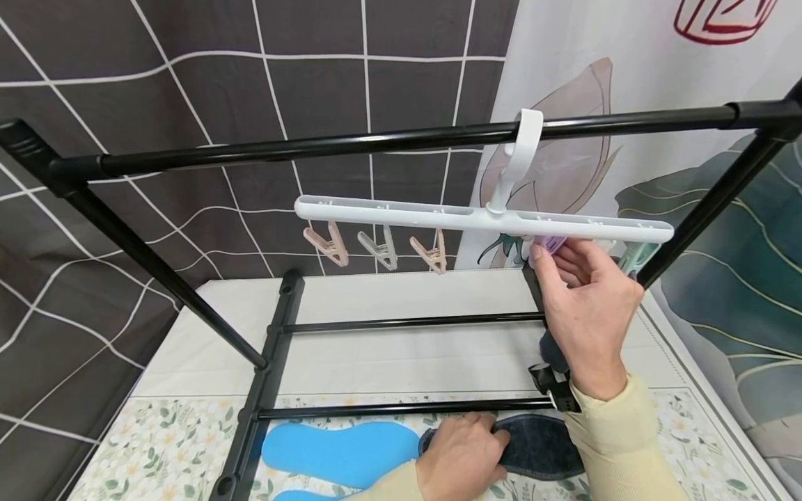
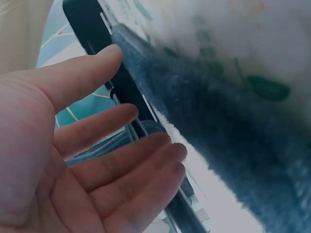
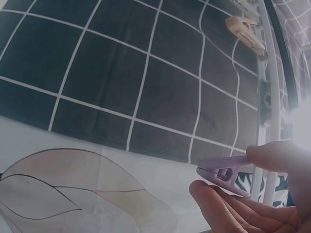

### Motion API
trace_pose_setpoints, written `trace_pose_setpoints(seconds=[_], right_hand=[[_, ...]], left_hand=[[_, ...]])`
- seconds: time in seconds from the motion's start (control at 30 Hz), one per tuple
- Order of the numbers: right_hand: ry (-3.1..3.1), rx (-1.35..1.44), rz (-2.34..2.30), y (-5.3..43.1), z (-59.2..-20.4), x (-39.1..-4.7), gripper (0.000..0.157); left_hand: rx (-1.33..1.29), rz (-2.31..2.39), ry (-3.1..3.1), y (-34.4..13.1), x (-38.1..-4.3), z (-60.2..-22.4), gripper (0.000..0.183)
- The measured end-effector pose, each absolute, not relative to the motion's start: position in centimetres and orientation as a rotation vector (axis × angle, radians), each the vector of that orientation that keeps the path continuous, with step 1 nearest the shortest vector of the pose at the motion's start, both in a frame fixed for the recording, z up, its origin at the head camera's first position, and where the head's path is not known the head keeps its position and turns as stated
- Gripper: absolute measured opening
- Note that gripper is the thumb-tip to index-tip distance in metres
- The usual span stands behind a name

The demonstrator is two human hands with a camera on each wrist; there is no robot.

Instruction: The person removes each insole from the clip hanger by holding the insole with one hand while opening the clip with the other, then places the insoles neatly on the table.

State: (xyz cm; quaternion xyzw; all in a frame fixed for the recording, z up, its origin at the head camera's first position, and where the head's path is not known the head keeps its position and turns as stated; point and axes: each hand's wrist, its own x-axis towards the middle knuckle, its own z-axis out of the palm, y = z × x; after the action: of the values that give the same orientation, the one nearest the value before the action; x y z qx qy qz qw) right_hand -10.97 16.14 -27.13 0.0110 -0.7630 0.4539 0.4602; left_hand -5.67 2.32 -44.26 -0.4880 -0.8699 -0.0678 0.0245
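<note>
A white clip hanger (image 1: 401,214) hangs by its hook from a black bar. My right hand (image 1: 592,306) pinches a purple clothespin (image 3: 224,171) under the hanger's right part, between thumb and fingers. Two pinkish clothespins (image 1: 328,245), a grey one (image 1: 380,248) and a green one (image 1: 636,257) also hang there. Lower down, my left hand (image 1: 462,452) is over a dark blue fuzzy insole (image 1: 541,447) on the floral surface. In the left wrist view its fingers are loosely spread beside the insole; whether they touch it I cannot tell.
Blue insoles (image 1: 341,449) lie left of the dark one. A black rack (image 1: 313,145) frames the area, with lower rails (image 1: 413,322) crossing above the surface. A dark gridded curtain (image 1: 207,104) hangs behind. Another dark blue piece (image 1: 553,353) is partly hidden by the right wrist.
</note>
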Motion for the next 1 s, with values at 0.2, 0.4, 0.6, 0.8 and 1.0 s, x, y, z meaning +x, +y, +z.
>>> trace_pose_setpoints(seconds=[0.2, 0.4, 0.6, 0.8, 1.0], right_hand=[[-1.903, 0.039, 1.070, 17.5, -28.4, -11.4, 0.032], [-1.924, 0.092, 0.978, 18.7, -28.8, -11.1, 0.034], [-1.917, 0.074, 0.978, 19.0, -28.9, -10.7, 0.033], [-1.927, 0.059, 0.906, 19.5, -29.0, -10.1, 0.032], [-1.931, 0.053, 0.855, 20.0, -29.0, -9.7, 0.031]], left_hand=[[-1.532, -0.248, -2.690, 2.5, -5.9, -43.5, 0.020], [-1.507, -0.314, -2.663, 2.4, -5.9, -43.0, 0.017], [-1.503, -0.365, -2.626, 2.4, -6.1, -42.9, 0.015], [-1.463, -0.445, -2.611, 2.4, -6.8, -42.6, 0.012], [-1.399, -0.514, -2.614, 2.5, -8.0, -41.8, 0.013]])
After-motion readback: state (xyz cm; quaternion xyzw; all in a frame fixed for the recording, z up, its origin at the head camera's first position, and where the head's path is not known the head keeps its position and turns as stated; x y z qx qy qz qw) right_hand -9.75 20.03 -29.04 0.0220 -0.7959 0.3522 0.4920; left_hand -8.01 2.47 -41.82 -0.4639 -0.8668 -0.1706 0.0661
